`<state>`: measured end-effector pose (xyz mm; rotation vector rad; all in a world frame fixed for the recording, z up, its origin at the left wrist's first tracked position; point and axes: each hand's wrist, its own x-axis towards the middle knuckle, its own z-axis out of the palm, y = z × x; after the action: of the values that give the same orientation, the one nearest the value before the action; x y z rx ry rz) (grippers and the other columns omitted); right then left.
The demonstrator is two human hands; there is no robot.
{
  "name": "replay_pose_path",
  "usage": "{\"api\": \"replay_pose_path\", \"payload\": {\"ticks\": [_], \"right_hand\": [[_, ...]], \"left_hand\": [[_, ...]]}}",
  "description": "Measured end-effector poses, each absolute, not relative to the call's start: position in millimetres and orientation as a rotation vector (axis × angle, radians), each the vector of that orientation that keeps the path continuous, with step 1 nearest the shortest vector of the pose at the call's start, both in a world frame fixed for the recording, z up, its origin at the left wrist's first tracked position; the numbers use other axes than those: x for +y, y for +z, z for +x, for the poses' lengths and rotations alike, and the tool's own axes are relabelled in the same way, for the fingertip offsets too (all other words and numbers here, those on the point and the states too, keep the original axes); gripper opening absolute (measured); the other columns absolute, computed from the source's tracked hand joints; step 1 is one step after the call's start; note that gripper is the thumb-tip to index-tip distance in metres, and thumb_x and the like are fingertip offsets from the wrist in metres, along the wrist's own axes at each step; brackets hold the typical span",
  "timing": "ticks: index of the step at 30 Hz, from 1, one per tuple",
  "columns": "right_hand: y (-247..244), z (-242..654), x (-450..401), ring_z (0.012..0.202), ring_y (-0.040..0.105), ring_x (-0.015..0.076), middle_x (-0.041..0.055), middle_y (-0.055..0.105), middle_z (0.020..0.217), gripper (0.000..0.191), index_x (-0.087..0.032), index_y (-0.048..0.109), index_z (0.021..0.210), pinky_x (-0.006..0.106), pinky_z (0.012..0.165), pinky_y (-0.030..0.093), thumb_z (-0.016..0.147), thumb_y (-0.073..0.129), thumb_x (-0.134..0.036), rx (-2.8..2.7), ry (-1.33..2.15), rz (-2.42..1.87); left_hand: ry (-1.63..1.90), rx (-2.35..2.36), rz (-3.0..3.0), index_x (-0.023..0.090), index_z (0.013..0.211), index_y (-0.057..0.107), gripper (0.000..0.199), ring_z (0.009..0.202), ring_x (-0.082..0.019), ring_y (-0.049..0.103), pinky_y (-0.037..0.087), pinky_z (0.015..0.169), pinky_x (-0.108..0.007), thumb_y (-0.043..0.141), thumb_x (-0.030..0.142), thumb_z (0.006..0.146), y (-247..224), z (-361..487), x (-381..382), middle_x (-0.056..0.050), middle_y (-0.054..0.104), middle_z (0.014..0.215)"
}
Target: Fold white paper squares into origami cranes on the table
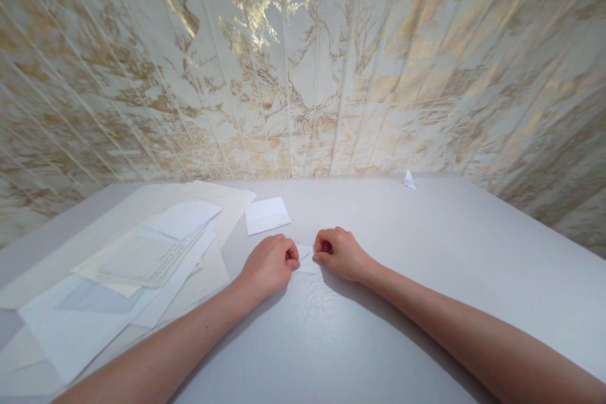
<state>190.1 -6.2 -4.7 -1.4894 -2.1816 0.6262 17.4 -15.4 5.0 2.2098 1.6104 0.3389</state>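
Note:
A small piece of white paper [307, 260] with fold lines lies between my two hands on the table. My left hand [273, 262] is closed, its thumb and fingers pinching the paper's left side. On the opposite side my right hand [341, 254] is curled in a pinch at the paper's right edge. Both hands partly cover the paper, so its full outline is hidden. Just beyond my left hand sits a folded white sheet [267, 215].
Several loose sheets and envelopes [142, 259], one with writing, overlap on the left of the pale table [303, 353]. A small folded paper shape [409, 181] stands at the back right. A gold-patterned white curtain [303, 76] hangs behind the table.

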Motion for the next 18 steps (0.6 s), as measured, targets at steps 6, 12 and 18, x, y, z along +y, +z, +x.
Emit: {"api": "replay_pose_path", "payload": {"ticks": [6, 12, 18], "right_hand": [[-7.9, 189.1, -18.4, 0.081, 0.052, 0.0168, 0.0053, 0.062, 0.08, 0.024, -0.016, 0.064, 0.086, 0.029, 0.075, 0.039, 0.074, 0.049, -0.002, -2.159, 0.388, -1.122], [0.6, 185.9, -43.7, 0.105, 0.043, 0.0295, 0.0124, 0.056, 0.118, 0.031, -0.017, 0.059, 0.109, 0.044, 0.087, 0.034, 0.081, 0.058, -0.031, -2.562, 0.068, -1.07], [-2.8, 192.4, -42.2, 0.117, 0.038, 0.0333, 0.0154, 0.051, 0.126, 0.061, -0.014, 0.052, 0.119, 0.048, 0.095, 0.029, 0.08, 0.044, -0.06, -2.692, 0.027, -1.009]], "left_hand": [[0.343, 1.614, 2.219, 0.018, 0.063, 0.061, 0.009, 0.068, -0.015, 0.054, 0.037, 0.063, -0.026, 0.057, 0.014, 0.069, 3.4, 17.6, -14.3, -0.001, 0.057, 0.069], [0.372, 1.629, 2.222, 0.019, 0.066, 0.056, 0.006, 0.07, -0.016, 0.053, 0.036, 0.063, -0.025, 0.06, 0.016, 0.069, 3.6, 17.1, -14.7, 0.0, 0.057, 0.069], [0.38, 1.599, 2.145, 0.02, 0.067, 0.048, 0.015, 0.062, -0.013, 0.048, 0.033, 0.058, -0.023, 0.059, 0.009, 0.066, 4.0, 16.0, -14.3, 0.004, 0.051, 0.063]]}}
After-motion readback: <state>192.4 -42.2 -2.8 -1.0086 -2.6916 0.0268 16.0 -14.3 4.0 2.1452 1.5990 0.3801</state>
